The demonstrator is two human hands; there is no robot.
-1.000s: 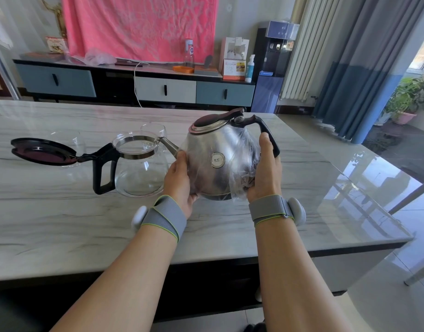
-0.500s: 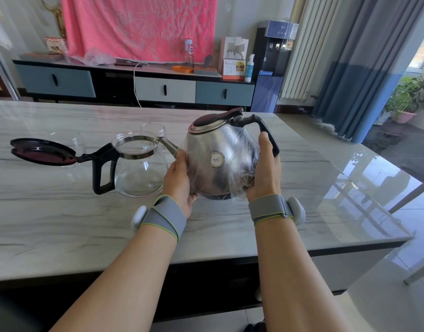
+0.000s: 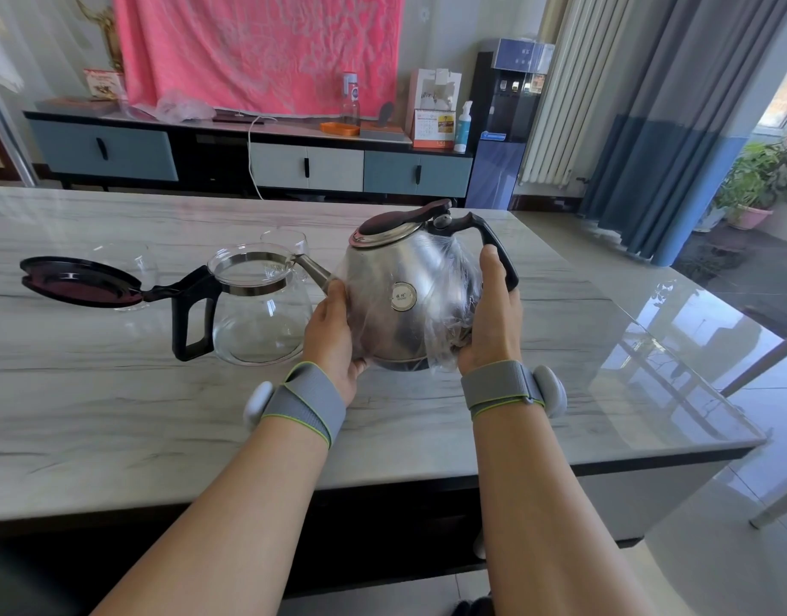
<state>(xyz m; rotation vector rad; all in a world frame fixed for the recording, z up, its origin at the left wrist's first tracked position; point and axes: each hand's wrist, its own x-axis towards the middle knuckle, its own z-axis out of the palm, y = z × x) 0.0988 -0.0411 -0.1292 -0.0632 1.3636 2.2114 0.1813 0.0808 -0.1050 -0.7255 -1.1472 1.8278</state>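
1. Steel kettle [image 3: 409, 300], wrapped in clear plastic film [image 3: 445, 331], sits between both hands, about midway between the near and far edges of the table [image 3: 116, 393] and closer to its right edge. I cannot tell whether the base touches the tabletop or is just off it.
2. Grip, left hand [image 3: 334, 331]: cupped on the kettle's left flank below the spout [image 3: 314, 269], thumb on the front and fingers wrapped out of sight behind.
3. Grip, right hand [image 3: 491, 317]: cupped on the right flank over bunched film, thumb pointing up. Together the two hands clasp the body from opposite sides.
4. Key relation: the kettle's long axis, spout to handle [image 3: 494, 242], runs parallel to the near edge. The spout points left and the handle arches right.
5. The handle stands just above and behind the right thumb, so the right hand is much the nearer to it. The left hand is the nearer to the spout.
6. The spout tip reaches the rim of the glass carafe [image 3: 258, 313], which stands just left of the kettle with its hinged lid [image 3: 80, 282] thrown open toward the left edge. Touching or only overlapping in view: not resolvable.
7. Judgement: any leftward shift or tilt risks striking the spout against the glass. Lifting or drawing the kettle toward the near edge keeps it clear.
8. Judgement: the film may be slippery under the palms, and the handle would be the surer hold.
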